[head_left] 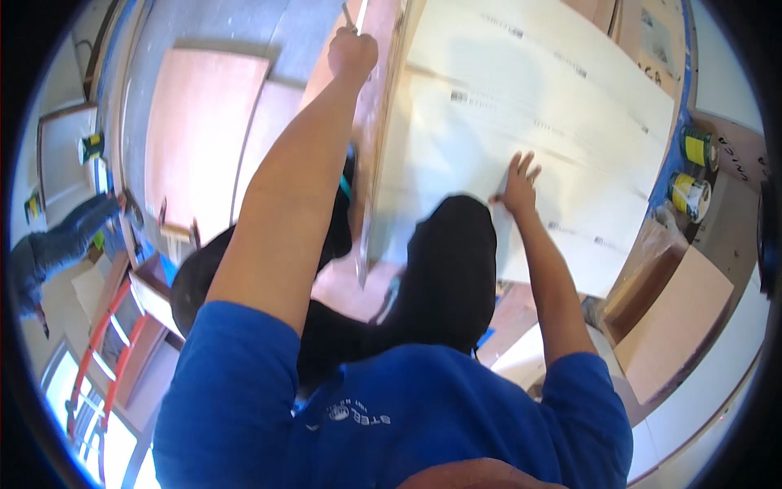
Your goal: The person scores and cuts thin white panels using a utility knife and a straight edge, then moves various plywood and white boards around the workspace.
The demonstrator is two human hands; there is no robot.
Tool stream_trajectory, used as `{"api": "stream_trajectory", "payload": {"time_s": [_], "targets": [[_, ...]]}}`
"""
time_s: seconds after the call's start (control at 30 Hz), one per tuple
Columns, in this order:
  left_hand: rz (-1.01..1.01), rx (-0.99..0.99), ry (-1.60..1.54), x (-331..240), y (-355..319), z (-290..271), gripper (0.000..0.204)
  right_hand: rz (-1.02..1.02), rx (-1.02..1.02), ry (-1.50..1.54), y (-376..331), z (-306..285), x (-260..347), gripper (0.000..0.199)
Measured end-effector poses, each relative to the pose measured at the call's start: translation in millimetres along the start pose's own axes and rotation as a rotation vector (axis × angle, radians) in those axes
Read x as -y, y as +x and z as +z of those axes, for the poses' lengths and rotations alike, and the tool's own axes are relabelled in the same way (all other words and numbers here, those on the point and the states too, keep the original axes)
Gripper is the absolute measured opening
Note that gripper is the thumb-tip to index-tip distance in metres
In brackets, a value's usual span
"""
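Note:
A large white sheet panel (521, 98) with small printed marks lies before me, one of my knees against its near part. My right hand (519, 187) rests on it with the fingers spread, holding nothing. Out past the panel's left edge, my left hand (353, 54) is closed round a thin, stick-like tool (349, 14). Only the tool's tip shows beyond the fist, so I cannot tell its kind. Beneath that hand runs a pinkish-brown board (376, 122) along the panel's side.
Another pinkish wooden board (204, 122) lies at the left. Paint cans (691, 196) stand to the right of the panel, near an open wooden box (652, 285). On the far left are a person's legs in jeans (61, 244) and an orange ladder (98, 334).

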State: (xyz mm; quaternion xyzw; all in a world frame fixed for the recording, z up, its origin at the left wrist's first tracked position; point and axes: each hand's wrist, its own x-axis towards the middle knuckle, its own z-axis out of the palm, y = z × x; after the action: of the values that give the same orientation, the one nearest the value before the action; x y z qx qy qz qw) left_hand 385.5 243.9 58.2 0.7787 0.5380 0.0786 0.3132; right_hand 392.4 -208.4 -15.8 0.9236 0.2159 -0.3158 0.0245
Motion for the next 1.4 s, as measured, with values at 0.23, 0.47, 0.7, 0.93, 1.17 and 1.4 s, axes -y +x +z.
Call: {"api": "stream_trajectory", "payload": {"time_s": [0.23, 0.47, 0.7, 0.93, 1.17, 1.4], "targets": [[0.250, 0.284, -0.044, -101, 246, -56, 0.035, 0.004, -0.094, 0.124, 25, -30, 39, 0.111], [0.338, 0.394, -0.216, -111, 129, -13, 0.022, 0.149, 0.230, 1.778, 153, -75, 198, 0.066], [0.401, -0.117, -0.185, -73, 29, 38, 0.032, 0.063, -0.098, 1.874, 242, -161, 208, 0.062], [0.429, 0.044, -0.192, -58, -102, 55, 0.037, -0.147, 0.404, 1.918, 121, -145, 203, 0.056], [0.530, 0.257, -0.085, -13, -164, 66, 0.042, 0.073, 0.096, 1.744, 93, -95, 165, 0.032], [0.417, -0.186, 0.015, 5, -28, 52, 0.052, 0.115, 0.020, 1.369, 109, -114, 148, 0.026]]}}
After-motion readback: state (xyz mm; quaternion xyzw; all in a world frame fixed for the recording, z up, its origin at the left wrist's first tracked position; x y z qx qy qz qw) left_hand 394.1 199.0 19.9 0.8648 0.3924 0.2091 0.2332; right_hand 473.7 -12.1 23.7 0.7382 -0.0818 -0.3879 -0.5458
